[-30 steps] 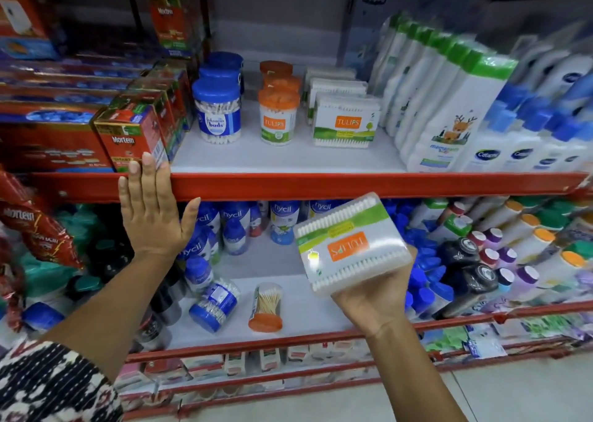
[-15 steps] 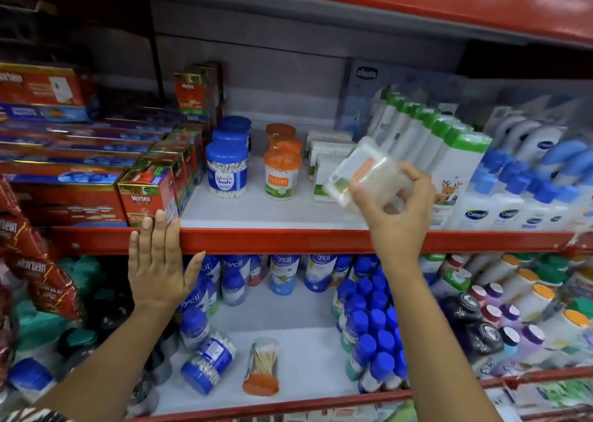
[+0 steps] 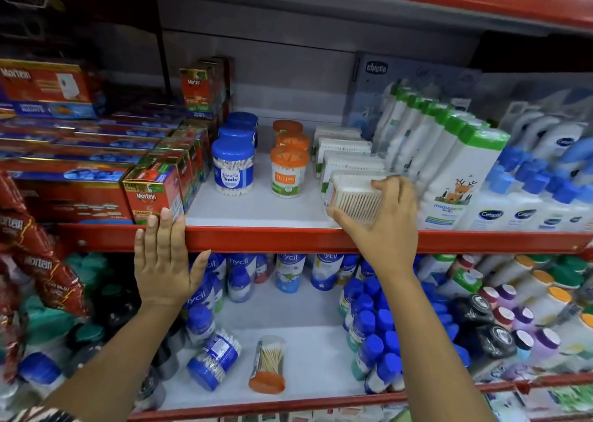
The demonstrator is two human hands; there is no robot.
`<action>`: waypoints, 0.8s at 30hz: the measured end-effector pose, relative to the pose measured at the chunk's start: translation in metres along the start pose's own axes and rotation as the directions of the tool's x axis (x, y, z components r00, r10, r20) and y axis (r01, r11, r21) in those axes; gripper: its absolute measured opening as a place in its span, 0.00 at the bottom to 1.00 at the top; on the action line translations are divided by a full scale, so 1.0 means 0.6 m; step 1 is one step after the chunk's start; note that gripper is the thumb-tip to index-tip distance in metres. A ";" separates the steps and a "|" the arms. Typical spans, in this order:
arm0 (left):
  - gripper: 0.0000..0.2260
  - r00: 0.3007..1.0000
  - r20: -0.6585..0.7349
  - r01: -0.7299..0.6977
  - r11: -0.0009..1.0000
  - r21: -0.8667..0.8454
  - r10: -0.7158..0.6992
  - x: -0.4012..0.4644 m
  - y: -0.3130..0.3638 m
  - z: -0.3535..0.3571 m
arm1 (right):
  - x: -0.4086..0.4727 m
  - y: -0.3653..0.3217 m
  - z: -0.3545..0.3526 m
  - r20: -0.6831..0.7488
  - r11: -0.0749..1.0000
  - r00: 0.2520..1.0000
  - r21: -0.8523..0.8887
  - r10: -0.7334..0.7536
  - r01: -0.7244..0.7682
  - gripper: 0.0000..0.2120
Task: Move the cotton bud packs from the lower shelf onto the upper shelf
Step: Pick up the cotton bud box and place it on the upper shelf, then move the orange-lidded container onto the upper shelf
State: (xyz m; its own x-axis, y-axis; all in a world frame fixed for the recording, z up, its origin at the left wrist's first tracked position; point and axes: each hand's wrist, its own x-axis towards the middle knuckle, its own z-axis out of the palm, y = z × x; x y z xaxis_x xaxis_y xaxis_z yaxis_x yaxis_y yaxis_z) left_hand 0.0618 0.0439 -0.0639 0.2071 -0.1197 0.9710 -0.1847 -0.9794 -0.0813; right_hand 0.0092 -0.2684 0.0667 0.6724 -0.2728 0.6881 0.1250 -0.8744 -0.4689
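My right hand grips a clear rectangular cotton bud pack that rests on the front of the upper shelf, in front of a row of matching flat packs. My left hand lies flat with fingers spread against the red front edge of the upper shelf. On the lower shelf a blue-lidded cotton bud jar and an orange-lidded jar lie on their sides. Upright blue-lidded jars and orange-lidded jars stand on the upper shelf.
Red Mortein boxes crowd the upper shelf's left side, and white bottles with green caps stand at its right. Blue-capped bottles line the lower shelf's right side. A red packet hangs at the left.
My right hand carried the flat pack up from the lower shelf level and set it down on the upper shelf in front of the row. My left hand stayed on the shelf edge.
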 end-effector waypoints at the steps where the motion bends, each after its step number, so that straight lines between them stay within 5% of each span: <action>1: 0.29 1.000 -0.001 0.000 1.000 0.000 0.000 0.000 0.000 0.000 | -0.002 0.001 -0.003 0.008 1.000 1.000 -0.023 -0.016 0.016 0.34; 4: 0.29 1.000 0.015 0.008 1.000 0.007 -0.008 0.002 0.000 -0.001 | -0.020 0.000 -0.002 0.010 0.997 0.999 -0.066 -0.038 0.038 0.36; 9: 0.29 0.999 0.046 0.023 1.000 0.011 -0.023 0.003 0.003 -0.005 | -0.128 -0.015 0.028 -0.224 0.970 0.950 0.057 -0.219 0.237 0.27; 13: 0.28 0.998 0.063 0.030 1.000 0.005 -0.030 0.004 0.002 -0.008 | -0.280 0.010 0.098 0.215 0.959 0.942 0.181 -0.256 0.219 0.25; 15: 0.29 0.998 0.061 0.023 1.000 0.003 -0.023 0.005 0.003 -0.008 | -0.326 0.028 0.125 0.530 0.971 0.827 0.224 -0.188 0.077 0.31; 17: 0.29 0.998 0.062 0.017 1.000 0.004 -0.017 0.003 0.002 -0.008 | -0.345 0.049 0.150 0.796 0.984 0.599 0.165 -0.091 -0.070 0.42; 20: 0.29 0.998 0.063 0.017 1.000 0.014 -0.017 0.003 0.002 -0.008 | -0.339 0.074 0.188 0.952 0.994 0.305 0.036 -0.004 -0.099 0.54; 24: 0.27 0.998 0.054 0.038 0.999 0.019 -0.039 0.013 0.007 -0.007 | -0.312 0.086 0.209 0.974 0.991 0.212 -0.054 0.080 -0.123 0.54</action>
State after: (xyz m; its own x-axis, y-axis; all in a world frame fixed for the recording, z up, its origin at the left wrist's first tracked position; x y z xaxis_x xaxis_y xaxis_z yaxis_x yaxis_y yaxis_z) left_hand 0.0587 0.0395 -0.0557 0.2659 -0.0905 0.9597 -0.1581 -0.9862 -0.0492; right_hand -0.0187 -0.2120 -0.1560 0.8633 0.2634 -0.4306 0.0018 -0.8546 -0.5192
